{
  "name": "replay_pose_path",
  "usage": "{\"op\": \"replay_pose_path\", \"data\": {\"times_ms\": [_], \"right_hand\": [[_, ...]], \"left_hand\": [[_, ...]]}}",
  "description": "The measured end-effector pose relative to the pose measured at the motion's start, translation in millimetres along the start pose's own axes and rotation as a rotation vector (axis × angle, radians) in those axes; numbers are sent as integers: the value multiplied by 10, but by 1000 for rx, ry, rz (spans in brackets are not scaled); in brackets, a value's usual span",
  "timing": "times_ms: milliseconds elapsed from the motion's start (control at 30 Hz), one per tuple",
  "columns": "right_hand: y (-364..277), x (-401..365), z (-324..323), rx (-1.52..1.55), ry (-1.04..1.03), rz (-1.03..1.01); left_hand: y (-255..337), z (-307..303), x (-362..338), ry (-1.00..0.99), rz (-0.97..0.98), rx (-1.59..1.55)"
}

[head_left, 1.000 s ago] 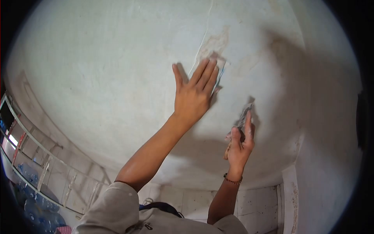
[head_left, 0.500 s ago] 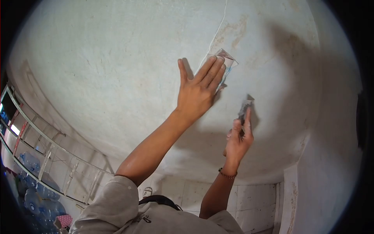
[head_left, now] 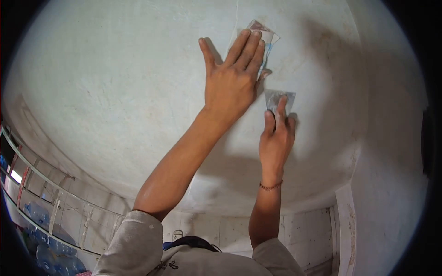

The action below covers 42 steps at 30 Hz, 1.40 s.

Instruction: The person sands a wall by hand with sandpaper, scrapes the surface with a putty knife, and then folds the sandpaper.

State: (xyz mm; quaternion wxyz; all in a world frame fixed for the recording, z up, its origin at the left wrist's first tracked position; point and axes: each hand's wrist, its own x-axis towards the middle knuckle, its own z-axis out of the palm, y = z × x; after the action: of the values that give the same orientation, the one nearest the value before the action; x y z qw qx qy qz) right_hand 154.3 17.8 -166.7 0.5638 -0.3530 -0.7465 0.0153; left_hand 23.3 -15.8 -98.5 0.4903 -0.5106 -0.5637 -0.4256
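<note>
My left hand [head_left: 230, 83] lies against the pale wall [head_left: 138, 92], its thumb out to the side and its long fingers together. Under those fingers it holds a folded sheet of sandpaper [head_left: 273, 38], white with blue print and reddish brown at the top corner. The little finger is bent down along the sheet's lower edge. Below and to the right, my right hand [head_left: 276, 138] grips a putty knife [head_left: 288, 99] with a wide grey blade. Its index finger rests along the blade, whose flat face shows near the wall. The knife's handle is hidden in my palm.
A thin crack [head_left: 236, 18] runs up the wall above my left hand. At the lower left stands a metal frame [head_left: 69, 193] with large blue water bottles [head_left: 46, 255] behind it. White tiles [head_left: 230, 230] lie below, and another wall [head_left: 396, 184] meets this one on the right.
My left hand and the sandpaper sit higher in the view. My right hand has moved up and left, and the putty knife has turned so its blade shows wide. The view has shifted slightly.
</note>
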Motion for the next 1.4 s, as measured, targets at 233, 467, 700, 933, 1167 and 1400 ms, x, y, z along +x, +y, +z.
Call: {"op": "replay_pose_path", "data": {"times_ms": [233,467,700,933,1167,1400], "right_hand": [[-114,393,-101,-69,120,-101],[-137,780,-214,-51,178,-163],[-48,1013,-399,-138,105,-57],[9,1045,-544,-207,34,-25],[-113,1157,-625,-246,44,70],[-141,1237,-665,-266,67,19]], "left_hand": [[49,77,-209,-1,7,-14],[-6,83,-237,-27,37,-13],[-47,107,-258,-32,68,-22],[-3,145,-259,-23,54,-7],[-38,125,-217,-31,130,47],[5,154,69,6,198,-92]]}}
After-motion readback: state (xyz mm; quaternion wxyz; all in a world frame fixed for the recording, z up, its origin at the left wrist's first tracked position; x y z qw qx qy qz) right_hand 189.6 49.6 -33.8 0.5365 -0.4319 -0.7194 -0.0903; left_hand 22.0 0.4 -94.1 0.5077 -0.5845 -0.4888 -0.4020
